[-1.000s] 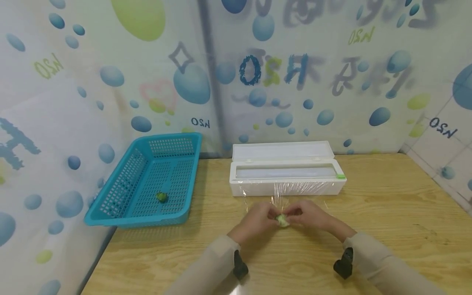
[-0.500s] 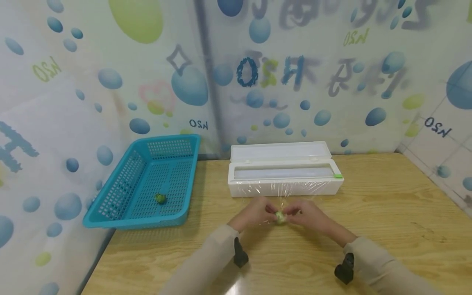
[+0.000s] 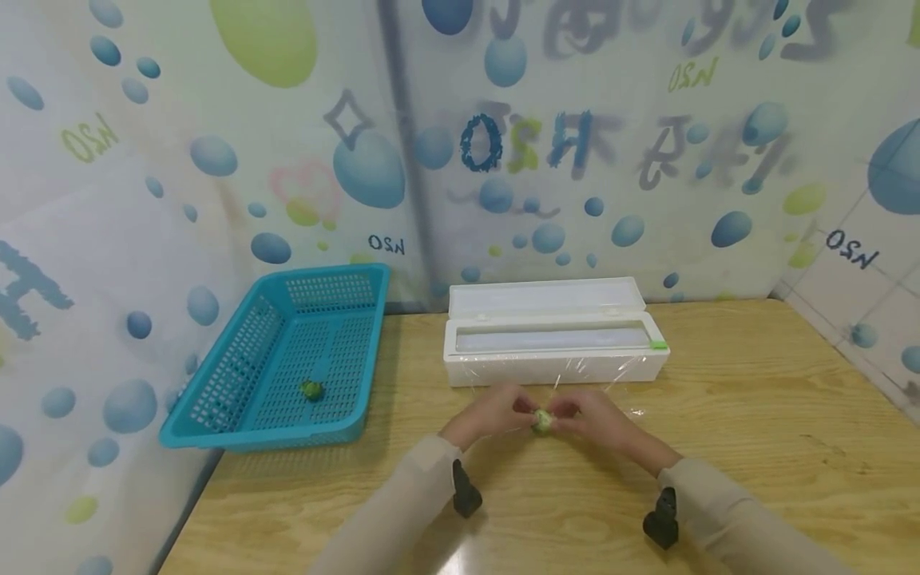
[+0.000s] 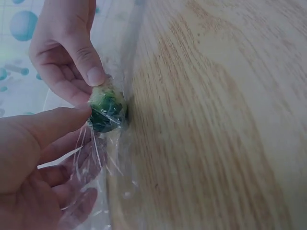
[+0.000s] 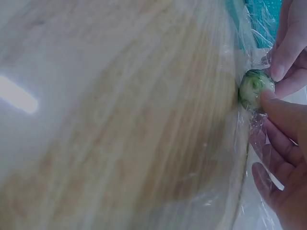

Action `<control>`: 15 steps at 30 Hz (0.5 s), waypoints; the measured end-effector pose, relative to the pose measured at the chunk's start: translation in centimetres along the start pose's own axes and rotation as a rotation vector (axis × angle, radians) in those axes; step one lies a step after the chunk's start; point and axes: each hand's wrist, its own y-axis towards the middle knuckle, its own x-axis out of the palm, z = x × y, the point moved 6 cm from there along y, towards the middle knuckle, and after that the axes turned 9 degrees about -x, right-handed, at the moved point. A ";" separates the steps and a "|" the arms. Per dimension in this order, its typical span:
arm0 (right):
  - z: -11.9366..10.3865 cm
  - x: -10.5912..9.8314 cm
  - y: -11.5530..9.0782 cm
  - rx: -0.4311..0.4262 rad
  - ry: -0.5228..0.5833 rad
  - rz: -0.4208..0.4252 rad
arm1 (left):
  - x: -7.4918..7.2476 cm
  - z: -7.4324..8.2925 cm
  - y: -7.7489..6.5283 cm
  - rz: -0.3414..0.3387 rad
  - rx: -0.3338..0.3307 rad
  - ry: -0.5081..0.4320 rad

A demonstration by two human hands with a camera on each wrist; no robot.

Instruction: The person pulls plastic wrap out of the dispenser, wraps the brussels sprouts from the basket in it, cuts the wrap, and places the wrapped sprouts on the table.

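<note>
Green vegetable piece (image 4: pixel 108 114) sits between the fingertips of the left hand (image 3: pixel 497 415) and the right hand (image 3: pixel 595 418), each pinching it from its own side, just above the table (image 3: pixel 568 503). Clear film (image 4: pixel 117 155) (creased and shiny) clings over it and over some fingers. Just beyond the hands stands a white box (image 3: pixel 546 299), lid raised; left of the left hand, a blue basket (image 3: pixel 374 343) holds another green piece (image 3: pixel 311 390).

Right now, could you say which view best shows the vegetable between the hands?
Left wrist view: close up, the vegetable shows both pale and dark green parts. Right wrist shows mostly its pale side; head shows it small.
</note>
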 end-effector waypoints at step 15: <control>0.4 -0.9 1.7 -0.030 0.034 -0.182 | 0.3 0.5 -1.7 0.325 0.097 0.087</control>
